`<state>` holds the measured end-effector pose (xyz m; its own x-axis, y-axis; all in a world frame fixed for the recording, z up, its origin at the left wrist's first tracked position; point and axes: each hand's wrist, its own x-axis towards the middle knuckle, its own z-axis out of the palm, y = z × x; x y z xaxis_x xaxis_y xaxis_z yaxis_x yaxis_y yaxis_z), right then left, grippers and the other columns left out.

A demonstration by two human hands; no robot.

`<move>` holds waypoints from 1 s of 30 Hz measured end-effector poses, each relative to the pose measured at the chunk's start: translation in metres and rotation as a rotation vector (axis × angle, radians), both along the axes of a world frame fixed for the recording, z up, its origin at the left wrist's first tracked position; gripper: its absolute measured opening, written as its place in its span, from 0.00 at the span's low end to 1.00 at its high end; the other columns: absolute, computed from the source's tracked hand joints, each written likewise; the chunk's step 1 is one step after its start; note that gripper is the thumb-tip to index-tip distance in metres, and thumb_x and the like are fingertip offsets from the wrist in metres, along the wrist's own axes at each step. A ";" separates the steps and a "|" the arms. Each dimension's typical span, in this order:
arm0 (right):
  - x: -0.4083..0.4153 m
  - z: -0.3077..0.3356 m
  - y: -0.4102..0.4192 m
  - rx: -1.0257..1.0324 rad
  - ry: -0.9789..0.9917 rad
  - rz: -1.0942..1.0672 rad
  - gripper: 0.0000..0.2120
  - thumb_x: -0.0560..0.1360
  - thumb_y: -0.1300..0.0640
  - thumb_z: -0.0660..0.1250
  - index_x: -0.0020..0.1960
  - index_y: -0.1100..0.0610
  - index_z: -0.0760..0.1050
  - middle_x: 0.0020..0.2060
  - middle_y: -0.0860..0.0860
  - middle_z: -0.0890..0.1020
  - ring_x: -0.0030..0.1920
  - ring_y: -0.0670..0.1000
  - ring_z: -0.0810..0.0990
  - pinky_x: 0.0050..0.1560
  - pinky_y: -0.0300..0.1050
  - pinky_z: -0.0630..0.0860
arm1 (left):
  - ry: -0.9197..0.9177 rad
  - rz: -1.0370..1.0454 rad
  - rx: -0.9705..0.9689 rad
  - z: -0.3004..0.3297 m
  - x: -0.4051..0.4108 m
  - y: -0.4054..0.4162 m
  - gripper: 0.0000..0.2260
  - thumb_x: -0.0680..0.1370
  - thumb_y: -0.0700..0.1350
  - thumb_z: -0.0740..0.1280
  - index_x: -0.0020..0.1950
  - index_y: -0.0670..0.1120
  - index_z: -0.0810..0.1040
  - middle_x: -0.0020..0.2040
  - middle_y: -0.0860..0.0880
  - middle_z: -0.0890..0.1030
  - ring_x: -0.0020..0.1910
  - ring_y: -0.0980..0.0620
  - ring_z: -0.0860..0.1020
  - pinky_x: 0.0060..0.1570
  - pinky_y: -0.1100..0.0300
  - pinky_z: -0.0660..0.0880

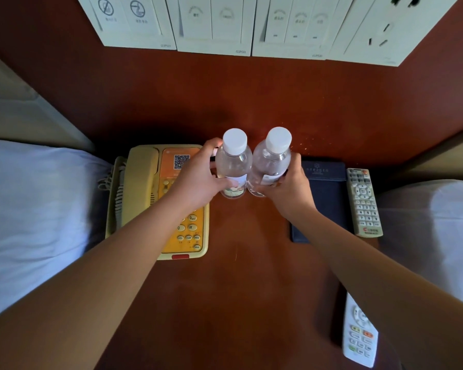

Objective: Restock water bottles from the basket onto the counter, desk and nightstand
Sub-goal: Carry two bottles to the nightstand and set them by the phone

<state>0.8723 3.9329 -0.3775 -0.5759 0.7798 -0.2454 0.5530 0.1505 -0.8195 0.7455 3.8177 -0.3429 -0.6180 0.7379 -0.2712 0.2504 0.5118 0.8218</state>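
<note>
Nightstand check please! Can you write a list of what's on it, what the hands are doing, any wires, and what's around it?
Surface: brown nightstand, wood top.
Job's things: two capped bottles, left bottle and right bottle, side by side, touching.
Clutter: phone at left; dark folder at right; upper remote beside the folder; lower remote near the front edge.
Grippers: left hand grips the left bottle; right hand grips the right bottle.
Cables: coiled phone cord.
Surroundings: beds on both sides; switch panels on the wall.
</note>
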 end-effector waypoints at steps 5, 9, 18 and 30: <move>-0.003 0.000 -0.005 0.036 0.001 -0.041 0.33 0.63 0.56 0.78 0.60 0.57 0.64 0.59 0.53 0.73 0.56 0.53 0.75 0.54 0.52 0.75 | 0.045 0.011 -0.022 -0.001 0.000 0.001 0.35 0.68 0.41 0.75 0.70 0.51 0.63 0.67 0.51 0.72 0.64 0.51 0.73 0.62 0.52 0.71; -0.003 0.002 -0.009 0.023 -0.001 -0.072 0.33 0.63 0.56 0.78 0.60 0.57 0.64 0.59 0.53 0.74 0.53 0.50 0.73 0.53 0.51 0.75 | 0.075 -0.022 -0.051 0.000 -0.001 0.003 0.35 0.69 0.41 0.75 0.71 0.50 0.61 0.68 0.50 0.72 0.64 0.50 0.73 0.56 0.59 0.68; -0.001 -0.001 -0.012 0.043 -0.009 -0.097 0.32 0.63 0.56 0.78 0.60 0.57 0.64 0.59 0.53 0.73 0.50 0.48 0.71 0.48 0.45 0.71 | 0.072 -0.037 -0.055 -0.004 -0.003 0.007 0.36 0.70 0.39 0.73 0.73 0.51 0.59 0.70 0.49 0.69 0.67 0.49 0.71 0.59 0.56 0.68; 0.010 0.010 -0.025 -0.022 -0.014 -0.105 0.36 0.66 0.57 0.76 0.67 0.55 0.60 0.66 0.52 0.69 0.63 0.52 0.71 0.54 0.42 0.69 | 0.139 -0.015 -0.125 0.006 0.006 -0.010 0.40 0.70 0.43 0.74 0.75 0.46 0.55 0.76 0.47 0.62 0.74 0.48 0.62 0.70 0.52 0.62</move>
<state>0.8822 3.9075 -0.3677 -0.4878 0.8301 -0.2702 0.5758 0.0733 -0.8143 0.7518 3.8073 -0.3374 -0.6449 0.7135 -0.2741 0.3653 0.6027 0.7094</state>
